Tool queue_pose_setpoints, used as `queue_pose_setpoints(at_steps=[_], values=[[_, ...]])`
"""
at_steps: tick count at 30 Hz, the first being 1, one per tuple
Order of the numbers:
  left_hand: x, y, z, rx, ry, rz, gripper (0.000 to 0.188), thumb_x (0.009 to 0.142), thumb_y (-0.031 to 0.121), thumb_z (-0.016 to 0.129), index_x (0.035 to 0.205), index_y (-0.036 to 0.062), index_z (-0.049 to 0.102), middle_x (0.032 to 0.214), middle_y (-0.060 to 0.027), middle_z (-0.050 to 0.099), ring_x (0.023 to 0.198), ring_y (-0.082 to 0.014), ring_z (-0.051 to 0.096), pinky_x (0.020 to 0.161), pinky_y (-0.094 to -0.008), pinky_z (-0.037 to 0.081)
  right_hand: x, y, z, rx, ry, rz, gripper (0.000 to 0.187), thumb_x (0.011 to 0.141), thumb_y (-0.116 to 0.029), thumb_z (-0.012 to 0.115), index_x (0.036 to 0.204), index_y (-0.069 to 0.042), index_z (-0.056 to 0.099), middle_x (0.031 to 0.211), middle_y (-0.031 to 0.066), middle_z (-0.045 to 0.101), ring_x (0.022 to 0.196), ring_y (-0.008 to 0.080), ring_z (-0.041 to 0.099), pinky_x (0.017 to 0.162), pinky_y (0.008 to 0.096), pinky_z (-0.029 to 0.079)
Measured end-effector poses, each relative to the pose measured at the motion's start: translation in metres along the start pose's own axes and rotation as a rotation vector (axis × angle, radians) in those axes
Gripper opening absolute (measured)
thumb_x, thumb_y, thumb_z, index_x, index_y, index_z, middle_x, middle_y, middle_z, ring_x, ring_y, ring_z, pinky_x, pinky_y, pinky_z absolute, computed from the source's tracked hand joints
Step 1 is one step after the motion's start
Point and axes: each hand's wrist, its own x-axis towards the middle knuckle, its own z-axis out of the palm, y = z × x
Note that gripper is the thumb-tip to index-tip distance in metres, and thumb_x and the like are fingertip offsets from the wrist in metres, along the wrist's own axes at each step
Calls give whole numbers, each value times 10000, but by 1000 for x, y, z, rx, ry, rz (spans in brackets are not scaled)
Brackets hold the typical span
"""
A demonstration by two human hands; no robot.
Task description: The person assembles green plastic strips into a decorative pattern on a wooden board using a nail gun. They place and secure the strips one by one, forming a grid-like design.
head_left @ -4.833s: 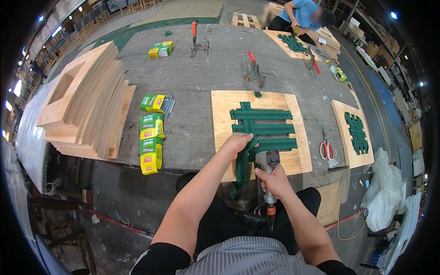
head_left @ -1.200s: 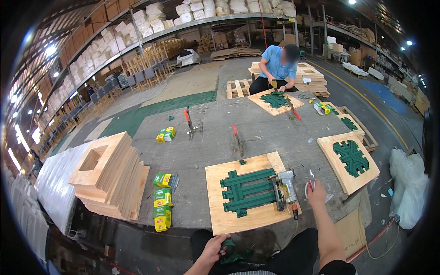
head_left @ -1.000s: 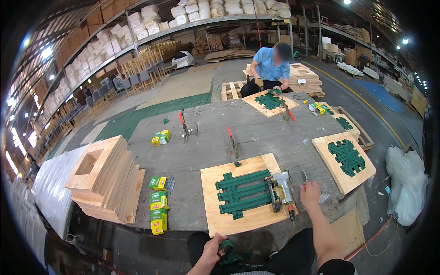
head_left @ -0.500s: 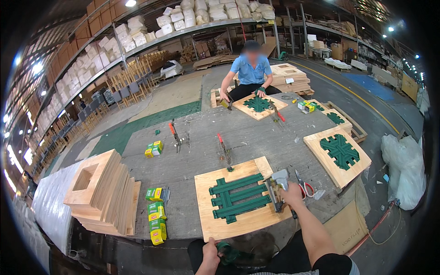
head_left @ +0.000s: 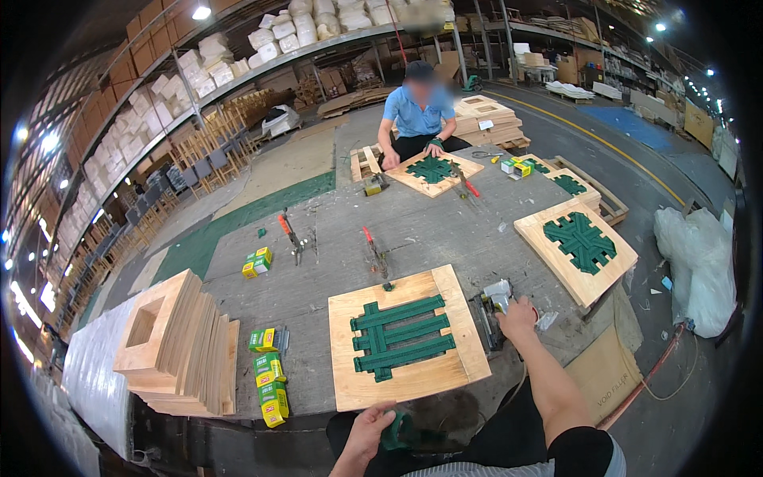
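In front of me on the grey worktable lies a square wooden board (head_left: 469,326) with green webbing straps (head_left: 405,338) across its opening; one strap crosses three others. My right hand (head_left: 518,316) is closed round the handle of a staple gun (head_left: 493,306), which is on the table just beyond the board's right edge. Below the board's near edge, my left hand (head_left: 369,428) has its fingers curled at loose green webbing (head_left: 396,433) over my lap. The fingertips are partly hidden.
A stack of wooden frames (head_left: 179,350) stands at left, beside green-and-yellow boxes (head_left: 270,370). Red-handled tools (head_left: 373,250) lie farther back. A finished webbed board (head_left: 576,246) sits at right. Across the table a person in blue (head_left: 421,111) handles another webbed board (head_left: 433,171).
My right hand has moved the staple gun off the board to the table at its right. My left hand has left the board's near edge for the loose webbing. The other person's tool is put down.
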Motion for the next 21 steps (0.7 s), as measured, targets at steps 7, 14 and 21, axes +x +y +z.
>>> queue_pose_setpoints(at_steps=[7,14,21], values=[[-8,88,79,190,-41,367,650,1003,-38,573,1597,32,319,1178,-134,711,950,-191,724,793,-303,596,-132,-86,-22,1182,-639,-264,424,1021,-293,671,1291,33,649,1191,130,710,1107,193,658,958,331,516],[31,104,103,138,-27,369,715,986,-85,599,1619,35,291,1106,-93,705,988,-116,663,806,-253,543,-233,-83,-5,1442,-968,5,238,1018,-179,692,1156,15,684,920,63,723,835,120,679,770,294,552],[125,111,94,584,-136,120,638,959,-6,679,1543,59,431,1098,-93,715,869,-146,678,707,-308,563,-240,-53,16,1222,-961,189,183,1025,-152,670,1060,28,685,852,80,730,726,143,702,663,294,570]])
